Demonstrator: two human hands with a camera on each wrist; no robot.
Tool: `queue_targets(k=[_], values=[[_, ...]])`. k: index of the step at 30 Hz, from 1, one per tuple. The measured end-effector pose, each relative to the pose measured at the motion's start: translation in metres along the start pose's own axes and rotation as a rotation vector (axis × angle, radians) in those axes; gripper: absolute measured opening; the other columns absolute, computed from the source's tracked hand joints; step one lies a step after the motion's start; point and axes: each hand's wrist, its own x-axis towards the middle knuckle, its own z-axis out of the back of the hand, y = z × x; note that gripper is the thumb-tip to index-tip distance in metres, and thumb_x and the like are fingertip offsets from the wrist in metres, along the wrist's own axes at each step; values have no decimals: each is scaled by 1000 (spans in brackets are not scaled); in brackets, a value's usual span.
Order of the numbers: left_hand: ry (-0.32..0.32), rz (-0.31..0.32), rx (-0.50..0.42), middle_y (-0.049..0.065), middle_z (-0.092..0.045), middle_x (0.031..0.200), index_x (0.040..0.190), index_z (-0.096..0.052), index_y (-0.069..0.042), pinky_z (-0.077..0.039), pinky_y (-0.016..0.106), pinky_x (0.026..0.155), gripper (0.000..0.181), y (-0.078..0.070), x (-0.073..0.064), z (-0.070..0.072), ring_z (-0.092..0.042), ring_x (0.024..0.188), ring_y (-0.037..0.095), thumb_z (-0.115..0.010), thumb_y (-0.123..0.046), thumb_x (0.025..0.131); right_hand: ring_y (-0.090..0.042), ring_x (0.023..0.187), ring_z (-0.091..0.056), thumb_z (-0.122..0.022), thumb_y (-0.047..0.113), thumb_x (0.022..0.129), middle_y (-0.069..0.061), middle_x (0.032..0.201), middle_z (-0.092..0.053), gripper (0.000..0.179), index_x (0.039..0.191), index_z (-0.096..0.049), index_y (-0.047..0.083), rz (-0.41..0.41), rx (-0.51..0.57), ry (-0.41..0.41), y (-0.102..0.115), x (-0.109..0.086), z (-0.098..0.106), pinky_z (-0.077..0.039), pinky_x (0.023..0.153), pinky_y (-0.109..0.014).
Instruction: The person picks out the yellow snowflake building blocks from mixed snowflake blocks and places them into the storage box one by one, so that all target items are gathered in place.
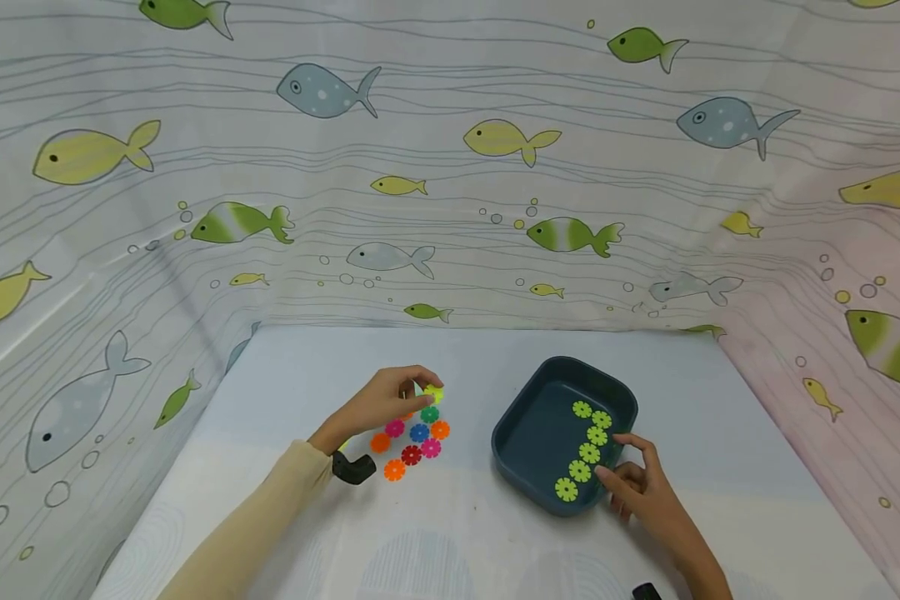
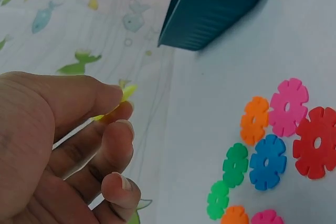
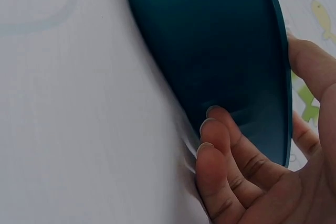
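My left hand (image 1: pixel 382 398) pinches a yellow notched plastic disc (image 1: pixel 435 393) between thumb and index finger. In the left wrist view that yellow disc (image 2: pixel 126 94) appears edge-on, held above the table. Below the hand lie loose flower-shaped discs, among them a blue disc (image 1: pixel 419 432), a dark red disc (image 1: pixel 411 455) and a green disc (image 1: pixel 430 414). My right hand (image 1: pixel 648 492) grips the near right wall of a dark blue tray (image 1: pixel 528 429). From the right wrist, several fingers (image 3: pixel 214 169) lie along the tray's outer side (image 3: pixel 215 40), with the thumb at its rim.
Inside the tray, several yellow-green discs (image 1: pixel 588 453) form a line along its right side. Orange discs (image 1: pixel 394 470) and pink discs (image 1: pixel 431 448) lie on the white table (image 1: pixel 465 542). A fish-print curtain (image 1: pixel 450 108) surrounds the table at the back and sides.
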Motion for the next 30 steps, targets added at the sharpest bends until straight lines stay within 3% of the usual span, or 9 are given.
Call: queue_targets(k=[8, 16, 30], values=[[42, -65, 0, -9, -67, 101, 122, -70, -22, -54, 30, 60, 24, -8, 9, -6, -61, 72, 17, -73, -22, 98, -31, 66, -61, -68, 29, 101, -18, 89, -64, 67, 151, -24, 25, 3, 8, 8, -1, -1, 1, -54, 56, -40], [75, -87, 27, -11, -67, 103, 121, -70, -25, -54, 31, 64, 24, -17, 19, -9, -61, 73, 15, -73, -22, 98, -31, 66, -61, -68, 29, 101, -18, 90, -63, 67, 151, -23, 25, 6, 12, 9, -1, -1, 1, -54, 55, -40], [146, -143, -21, -10, -68, 102, 121, -70, -27, -54, 31, 64, 23, -28, 38, -20, -61, 70, 16, -73, -24, 98, -31, 66, -61, -68, 28, 101, -18, 90, -63, 67, 151, -24, 24, 9, 11, 8, -2, -1, 1, -54, 56, -40]])
